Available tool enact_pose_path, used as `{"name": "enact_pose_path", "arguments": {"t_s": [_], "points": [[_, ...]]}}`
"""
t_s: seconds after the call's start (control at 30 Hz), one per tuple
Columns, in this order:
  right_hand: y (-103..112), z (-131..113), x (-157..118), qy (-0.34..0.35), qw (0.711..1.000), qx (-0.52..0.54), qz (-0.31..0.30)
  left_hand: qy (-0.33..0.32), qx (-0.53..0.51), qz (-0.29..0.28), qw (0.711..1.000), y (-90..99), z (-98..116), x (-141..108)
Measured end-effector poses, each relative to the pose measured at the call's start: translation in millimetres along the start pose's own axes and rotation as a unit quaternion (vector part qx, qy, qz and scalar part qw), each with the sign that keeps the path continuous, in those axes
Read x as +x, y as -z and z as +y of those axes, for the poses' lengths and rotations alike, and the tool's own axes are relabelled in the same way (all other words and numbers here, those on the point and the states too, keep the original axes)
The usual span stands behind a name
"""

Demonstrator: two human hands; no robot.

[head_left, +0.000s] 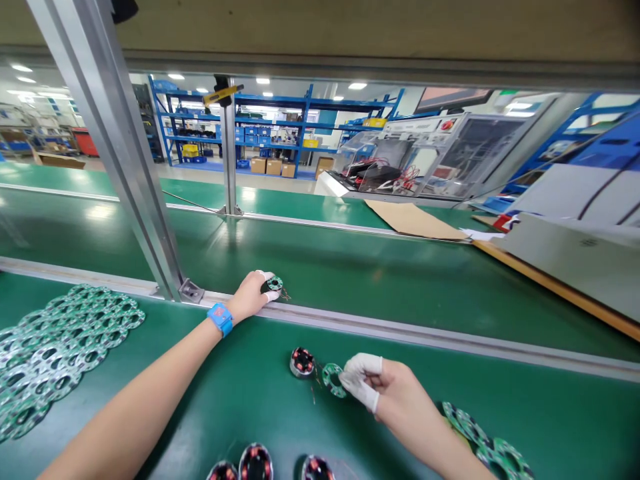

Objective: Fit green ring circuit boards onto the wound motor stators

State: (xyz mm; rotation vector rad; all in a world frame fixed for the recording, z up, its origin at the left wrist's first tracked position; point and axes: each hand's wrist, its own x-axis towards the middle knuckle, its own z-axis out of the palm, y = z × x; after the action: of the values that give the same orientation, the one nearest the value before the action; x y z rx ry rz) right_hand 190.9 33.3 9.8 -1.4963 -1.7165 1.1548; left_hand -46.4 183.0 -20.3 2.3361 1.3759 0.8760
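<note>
My left hand [255, 293], with white finger cots and a blue wristband, reaches over the metal rail and grips a round part with a green ring board on top [275, 284]; thin wires stick out of it. White cots also cover fingertips of my right hand [373, 381], which pinches a green ring-shaped circuit board [333, 380] by its right edge. Just left of that board, a motor stator with copper windings [302, 362] rests on the green table, its fine wires trailing right.
Many ring boards [75, 333] lie in rows at the left, and several more [465, 423] at the lower right. Stators [256, 462] stand at the front edge. A metal post [125, 160] rises at left. Beyond the rail [400, 337] runs a green belt [320, 267].
</note>
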Motion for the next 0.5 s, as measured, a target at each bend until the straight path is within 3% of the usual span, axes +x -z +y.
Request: {"name": "enact_pose_path", "arguments": {"t_s": [0.3, 0.5], "points": [[0, 1, 1, 0.006, 1.0, -0.003, 0.0, -0.023, -0.002, -0.016, 1.0, -5.2, 14, -3], [-2, 3, 1, -0.004, 1.0, -0.008, 0.0, 0.01, 0.008, -0.001, 1.0, -9.1, -2, 8]]}}
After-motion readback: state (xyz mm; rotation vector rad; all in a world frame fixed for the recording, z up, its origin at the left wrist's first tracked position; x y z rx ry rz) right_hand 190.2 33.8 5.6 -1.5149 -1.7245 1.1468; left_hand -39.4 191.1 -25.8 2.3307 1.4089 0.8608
